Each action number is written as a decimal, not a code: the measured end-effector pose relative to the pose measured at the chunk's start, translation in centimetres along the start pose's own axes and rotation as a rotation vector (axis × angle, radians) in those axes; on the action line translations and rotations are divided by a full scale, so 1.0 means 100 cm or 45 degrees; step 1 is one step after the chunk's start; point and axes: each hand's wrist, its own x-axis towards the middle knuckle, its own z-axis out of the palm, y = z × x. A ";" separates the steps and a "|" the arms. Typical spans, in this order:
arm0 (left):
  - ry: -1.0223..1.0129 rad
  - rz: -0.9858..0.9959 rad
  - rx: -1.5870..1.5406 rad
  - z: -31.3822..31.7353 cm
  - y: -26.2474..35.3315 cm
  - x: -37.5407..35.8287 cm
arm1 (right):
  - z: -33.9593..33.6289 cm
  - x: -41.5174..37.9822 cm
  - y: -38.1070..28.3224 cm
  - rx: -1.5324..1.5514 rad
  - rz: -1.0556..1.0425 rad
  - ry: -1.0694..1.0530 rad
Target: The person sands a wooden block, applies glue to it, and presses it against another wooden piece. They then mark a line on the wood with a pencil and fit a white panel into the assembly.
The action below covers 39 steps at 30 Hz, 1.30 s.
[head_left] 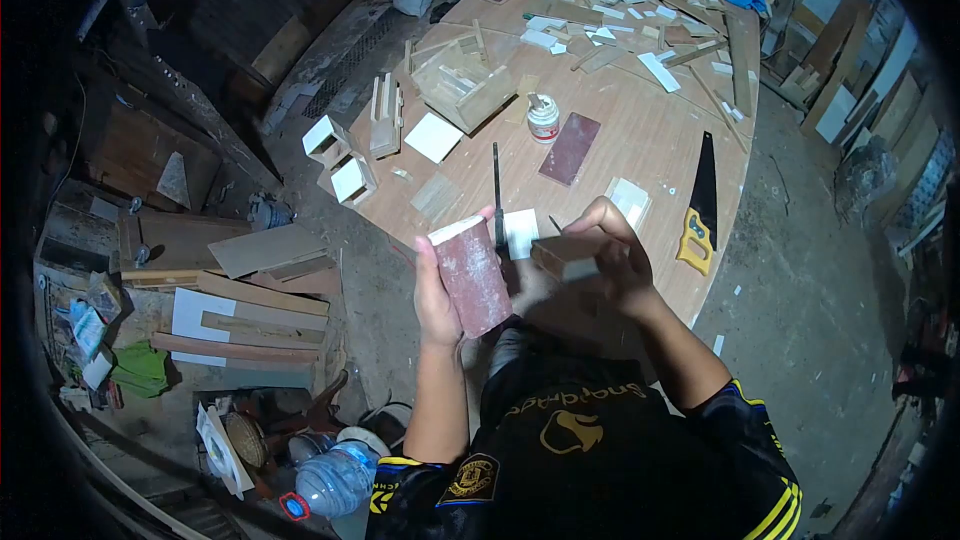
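My left hand (437, 292) holds a worn reddish sanding block (474, 278), its broad face turned up and its far edge pale. To the right, my right hand (622, 258) grips a small brown wooden piece (566, 257), which is partly blurred. The two held things are apart. Beyond them on the table lie a dark clamp or bar (497, 185), a white square piece (520, 233) and a reddish sandpaper sheet (570, 149). A white open jar (543, 119) stands near the sheet.
The wooden table (640, 145) carries a handsaw (700, 205) at right, a wooden box (463, 85) and many offcuts at the back. Boards (250, 325) and a large water bottle (333, 480) are on the floor at left.
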 end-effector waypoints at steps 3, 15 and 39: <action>0.049 0.040 0.140 0.009 -0.002 0.001 | 0.020 -0.005 -0.015 0.192 0.121 -0.064; 0.137 0.223 0.343 0.013 0.003 -0.007 | 0.017 0.008 -0.019 -0.511 -0.360 -0.111; 0.323 0.377 1.162 0.019 -0.011 -0.005 | 0.018 0.019 -0.032 -1.414 -1.043 -0.160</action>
